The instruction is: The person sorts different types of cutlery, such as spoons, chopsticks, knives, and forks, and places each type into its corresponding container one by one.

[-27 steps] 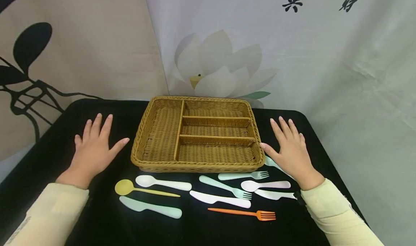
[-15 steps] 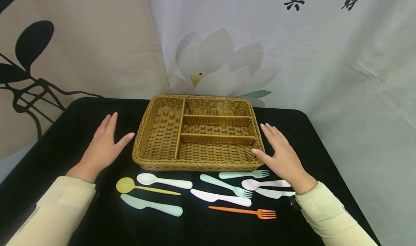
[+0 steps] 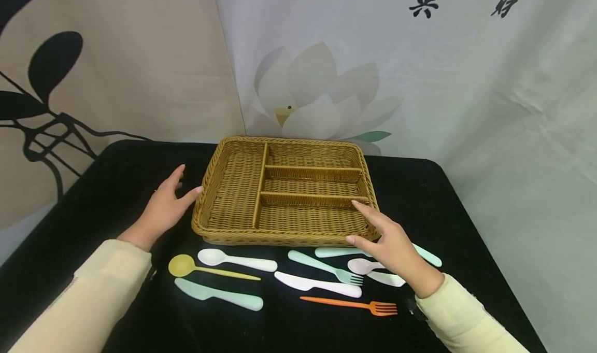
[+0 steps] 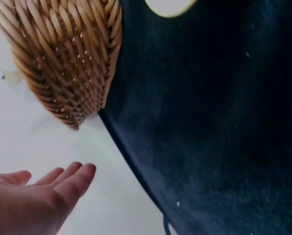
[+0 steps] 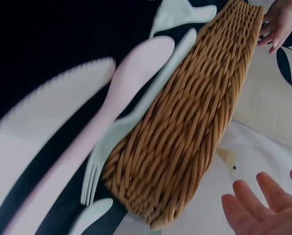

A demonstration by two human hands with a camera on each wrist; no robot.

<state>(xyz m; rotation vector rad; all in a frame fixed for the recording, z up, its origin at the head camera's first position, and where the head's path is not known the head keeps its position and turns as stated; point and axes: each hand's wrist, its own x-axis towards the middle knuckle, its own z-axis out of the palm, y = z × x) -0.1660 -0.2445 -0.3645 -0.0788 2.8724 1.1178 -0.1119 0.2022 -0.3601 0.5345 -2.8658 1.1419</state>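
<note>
A wicker basket (image 3: 300, 237) with four-sided rim and inner dividers lies on the black table. Beside its left rim hovers my left hand (image 3: 163, 208), fingers relaxed and thumb tip near the wicker. My right hand (image 3: 394, 249) is over the front right corner, thumb and fingers apart, gripping nothing. Beneath it a pale pink spoon (image 3: 361, 265), a pale knife (image 3: 387, 278) and a mint fork (image 3: 336, 252) are partly hidden. Another mint piece (image 3: 428, 255) sticks out to the right of that hand. In both wrist views the fingers hold nothing.
In front of the basket lie a white spoon (image 3: 238, 260), a yellow spoon (image 3: 182, 265), a mint knife (image 3: 219, 294), a second mint fork (image 3: 322, 264), a white knife (image 3: 317, 284) and an orange fork (image 3: 347, 304). A printed cloth (image 3: 466, 83) hangs behind the table.
Both hands have moved inward, the left rightward to the basket's left side, the right leftward and nearer me over the front right corner. Their spread fingers have relaxed. Basket and cutlery stay put.
</note>
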